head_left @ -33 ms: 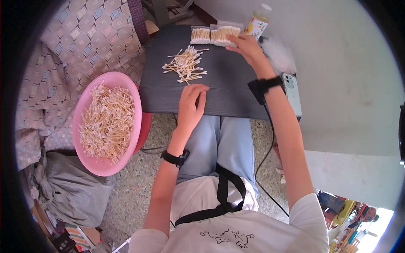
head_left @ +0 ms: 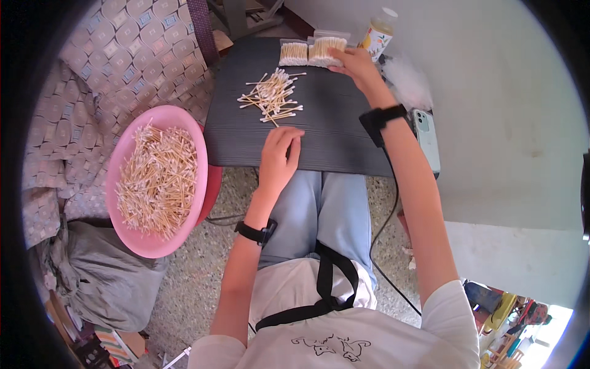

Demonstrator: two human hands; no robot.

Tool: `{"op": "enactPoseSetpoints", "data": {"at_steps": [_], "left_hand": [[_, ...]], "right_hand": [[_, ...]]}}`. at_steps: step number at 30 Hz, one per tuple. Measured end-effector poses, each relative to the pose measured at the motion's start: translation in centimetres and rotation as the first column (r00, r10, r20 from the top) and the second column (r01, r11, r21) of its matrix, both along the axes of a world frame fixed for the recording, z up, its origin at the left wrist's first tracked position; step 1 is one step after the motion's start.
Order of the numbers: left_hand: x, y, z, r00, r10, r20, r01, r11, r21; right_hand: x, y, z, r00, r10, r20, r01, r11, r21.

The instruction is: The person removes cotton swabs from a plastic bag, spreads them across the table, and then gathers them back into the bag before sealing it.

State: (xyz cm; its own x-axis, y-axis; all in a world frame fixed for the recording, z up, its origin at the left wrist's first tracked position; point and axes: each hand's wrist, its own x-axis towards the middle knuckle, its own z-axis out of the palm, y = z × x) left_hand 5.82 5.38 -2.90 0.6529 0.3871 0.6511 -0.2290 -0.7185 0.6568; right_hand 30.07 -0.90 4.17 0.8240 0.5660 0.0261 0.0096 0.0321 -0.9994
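Packed cotton swabs [head_left: 326,50] are lying in a clear packet at the far edge of the desk [head_left: 332,135], their long axis running away from the person, with a second packet [head_left: 293,53] touching on the left. The right hand [head_left: 356,66] is reaching to the packet's right end, fingers [head_left: 340,56] curled onto it and touching it; whether they are gripping it cannot be told. A loose pile of swabs [head_left: 270,97] is lying mid-desk, just beyond the left hand [head_left: 279,157], which is resting flat near the near edge, fingers relaxed and holding nothing. The left hand is nearer the pile. A pink basin [head_left: 126,154] of swabs is sitting off the desk's left edge; a bottle [head_left: 378,34] is standing at the far right corner.
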Motion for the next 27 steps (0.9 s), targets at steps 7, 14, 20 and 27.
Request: {"op": "enactPoseSetpoints", "data": {"at_steps": [7,14,20,27], "left_hand": [[-0.5,0.0,-0.7,0.999,-0.035,-0.006,0.035,0.999,-0.039],[-0.5,-0.2,-0.9,0.998,-0.051,0.02,0.053,0.996,-0.067],[0.3,-0.8,-0.6,0.999,-0.043,0.007,0.043,0.996,-0.076],[-2.1,0.7,-0.9,0.999,0.017,-0.047,-0.021,0.995,-0.097]], "right_hand": [[3.9,6.7,-2.9,0.955,-0.015,0.295,0.121,0.931,-0.344],[2.2,6.9,-1.7,0.586,0.146,0.797,0.507,0.701,-0.502],[-0.7,2.6,0.4,0.337,0.209,0.918,0.561,0.739,-0.374],[-24.5,-8.5,14.8,0.824,0.519,0.226,-0.566,0.741,0.362]]}}
